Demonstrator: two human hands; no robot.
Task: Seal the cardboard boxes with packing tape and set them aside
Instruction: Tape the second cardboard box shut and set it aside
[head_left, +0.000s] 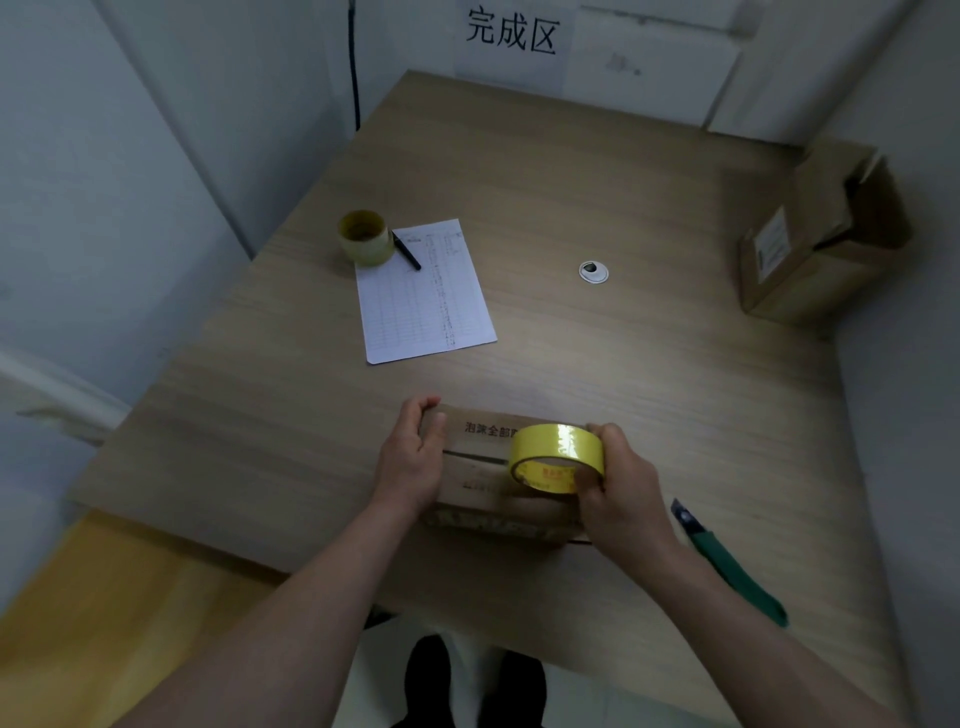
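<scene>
A small cardboard box (483, 470) lies near the front edge of the wooden table (571, 208), flaps closed, with printed characters on top. My left hand (413, 457) grips the box's left end, fingers curled over its far corner. My right hand (618, 488) holds a yellow roll of packing tape (558, 452) on edge over the right part of the box top, thumb at the roll's near side. The box's right end is hidden behind the roll and hand.
A second tape roll (365, 238), a black pen (407, 252) and a printed sheet (426, 291) lie at the left middle. A green utility knife (727, 561) lies at the right front. An open cardboard box (815, 239) stands far right. A cable grommet (593, 272) sits mid-table.
</scene>
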